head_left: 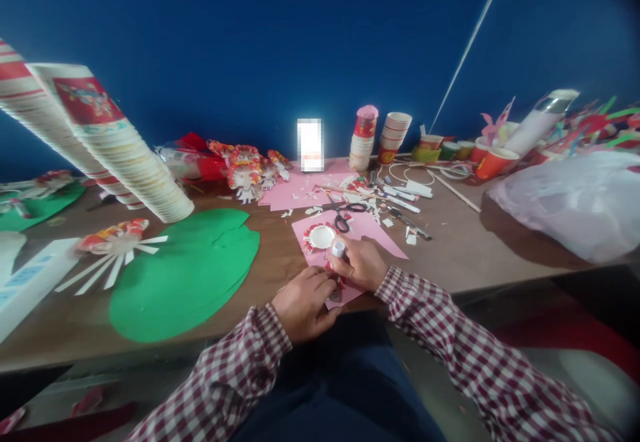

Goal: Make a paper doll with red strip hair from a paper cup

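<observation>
At the table's front edge, my right hand (363, 264) is closed around a white glue stick (339, 249), held upright over the pink paper (383, 234). Close beside it, my left hand (306, 302) has its fingers curled down on a small red-and-grey printed paper piece (337, 290), mostly covered by the fingers. Just beyond both hands lies a cut paper cup (321, 236), its round white base ringed by red printed flaps. Black-handled scissors (343, 221) rest on the pink sheet behind it.
Green paper shapes (185, 275) and a cut-strip cup (117, 249) lie to the left, under tall leaning cup stacks (130, 142). Markers (400, 199) and paper scraps lie behind. Finished-looking paper figures (245, 175) stand at the back. A white plastic bag (575, 202) sits right.
</observation>
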{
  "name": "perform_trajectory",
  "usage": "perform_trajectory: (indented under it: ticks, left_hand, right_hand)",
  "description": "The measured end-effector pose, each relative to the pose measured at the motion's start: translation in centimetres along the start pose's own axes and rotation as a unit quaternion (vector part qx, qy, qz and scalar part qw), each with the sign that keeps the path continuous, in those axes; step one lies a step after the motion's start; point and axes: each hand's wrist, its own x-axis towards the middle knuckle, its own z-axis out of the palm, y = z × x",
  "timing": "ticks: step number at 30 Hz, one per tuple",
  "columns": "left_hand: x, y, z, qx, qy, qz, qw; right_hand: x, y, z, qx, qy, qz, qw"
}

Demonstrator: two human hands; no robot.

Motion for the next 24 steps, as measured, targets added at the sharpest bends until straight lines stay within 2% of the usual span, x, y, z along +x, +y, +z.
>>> perform_trajectory:
  ticks: [5, 12, 15, 20, 24]
  left_hand:
    - [-0.1, 0.0, 0.0, 0.0, 0.003, 0.003, 1.0]
    - [0.0, -0.1, 0.0, -0.004, 0.007, 0.002, 1.0]
    - [0.0, 0.0, 0.0, -0.008, 0.016, 0.004, 1.0]
    - [-0.2, 0.0, 0.1, -0.008, 0.04, 0.023, 0.999]
    - [-0.5, -0.2, 0.0, -0.009, 0.055, 0.045, 0.997]
  right_hand:
    - [-0.1, 0.1, 0.1, -0.023, 0.051, 0.038, 0.998]
    - [-0.1, -0.2, -0.1, -0.02, 0.034, 0.013, 0.999]
    - [-0.4, 0.0, 0.1, -0.035, 0.08, 0.027, 0.996]
    - [-1.2, 0.7, -0.6, 0.012, 0.195, 0.034, 0.98]
    - [-2.2, 2.8, -2.8, -0.046, 0.211, 0.067, 0.974]
